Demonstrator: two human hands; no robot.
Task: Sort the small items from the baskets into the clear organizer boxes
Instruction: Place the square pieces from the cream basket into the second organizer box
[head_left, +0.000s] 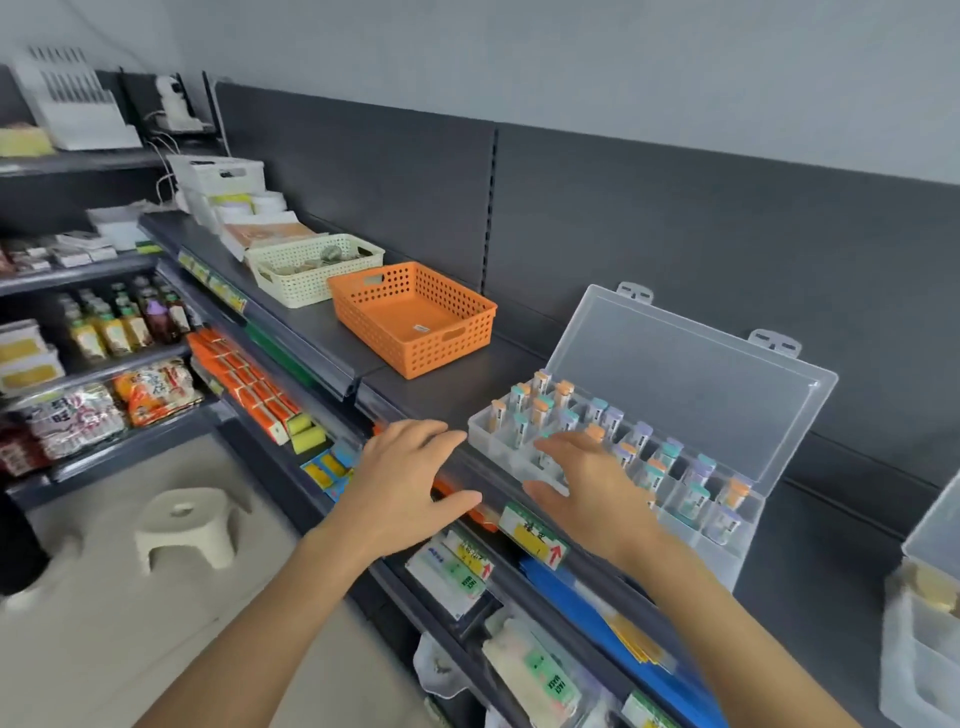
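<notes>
A clear organizer box (737, 551) stands on the dark shelf with its lid (691, 384) tilted open against the back panel. Its compartments hold several small vials (693, 501) with orange, teal and purple caps. My right hand (587, 493) hovers with fingers spread over the box's front left compartments. My left hand (405, 478) is flat and open at the shelf's front edge, left of the box. Neither hand holds anything. An orange basket (415, 319) sits behind, with only a small label inside. A cream basket (311, 267) farther left holds several small items.
A second clear box (924, 613) stands at the right edge. White bins (223, 179) and boxes fill the shelf's far left end. Lower shelves carry packaged goods and price tags (535, 535). A beige step stool (182, 525) stands on the floor.
</notes>
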